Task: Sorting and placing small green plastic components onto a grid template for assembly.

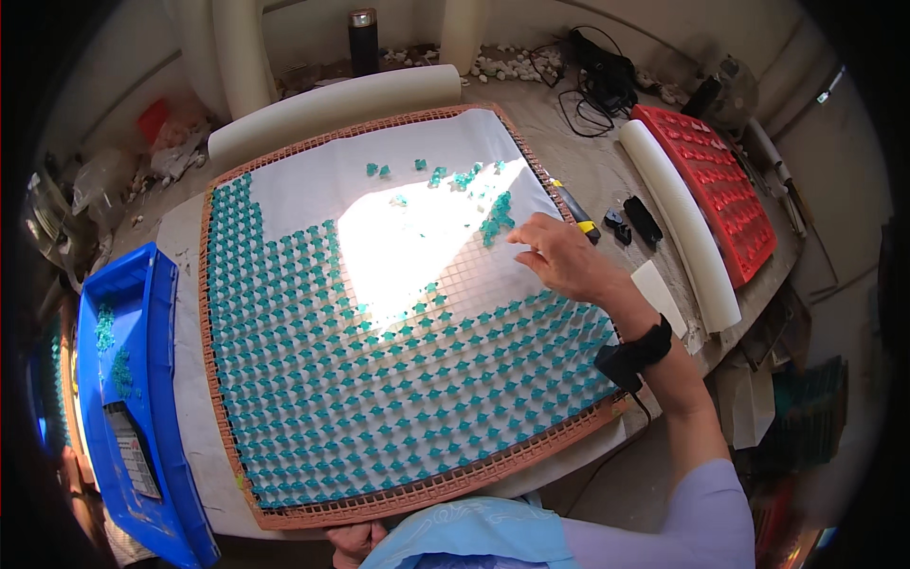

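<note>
A flat tray with an orange-brown lattice rim (408,505) lies across the table, covered by a white sheet (313,180). Rows of small teal star-shaped pieces (408,417) stand over its left and near parts. Just beyond the fingertips of my right hand (559,254) is a loose heap of teal pieces (498,216). Its thumb and forefinger are a little apart, with nothing visible between them. My left hand (355,542) is below the tray's near edge, fingers curled; what it grips, if anything, is hidden. A black band with a box is strapped to my right wrist.
A blue bin (169,379) with teal pieces stands at the left. White rolls lie behind the tray (332,116) and to its right (681,223). Farther right is a red tray (706,185). A yellow-and-black cutter (576,213) lies by the rim; bright sunlight washes out the sheet's middle.
</note>
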Motion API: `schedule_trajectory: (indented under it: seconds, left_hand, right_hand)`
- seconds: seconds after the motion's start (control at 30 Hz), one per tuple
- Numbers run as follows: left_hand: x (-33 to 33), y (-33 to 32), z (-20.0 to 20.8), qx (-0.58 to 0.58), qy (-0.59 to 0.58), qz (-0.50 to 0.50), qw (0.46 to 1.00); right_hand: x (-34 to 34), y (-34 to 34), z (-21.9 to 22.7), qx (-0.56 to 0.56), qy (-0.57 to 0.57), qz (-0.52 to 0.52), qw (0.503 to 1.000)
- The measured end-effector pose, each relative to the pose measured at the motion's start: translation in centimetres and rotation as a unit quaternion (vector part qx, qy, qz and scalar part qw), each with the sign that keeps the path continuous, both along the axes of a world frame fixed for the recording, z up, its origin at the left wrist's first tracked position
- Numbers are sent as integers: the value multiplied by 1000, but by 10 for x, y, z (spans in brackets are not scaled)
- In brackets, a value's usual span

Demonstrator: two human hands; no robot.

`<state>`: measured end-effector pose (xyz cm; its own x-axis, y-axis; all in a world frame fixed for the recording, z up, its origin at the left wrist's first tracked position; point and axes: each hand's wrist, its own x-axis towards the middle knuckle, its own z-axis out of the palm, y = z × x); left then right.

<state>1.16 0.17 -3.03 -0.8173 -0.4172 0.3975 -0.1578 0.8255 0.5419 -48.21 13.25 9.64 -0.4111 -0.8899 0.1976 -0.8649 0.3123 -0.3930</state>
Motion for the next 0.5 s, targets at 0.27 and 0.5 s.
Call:
schedule_trajectory:
  seconds: [0.27, 0.5]
  left_hand:
    - [-6, -3, 1, -13, -14, -12, 1000]
    - [-6, -3, 3, -19, -24, -2, 1000]
  right_hand:
    - [0, -35, -23, 42, 55, -31, 997]
    - [0, -37, -30, -15, 43, -9, 999]
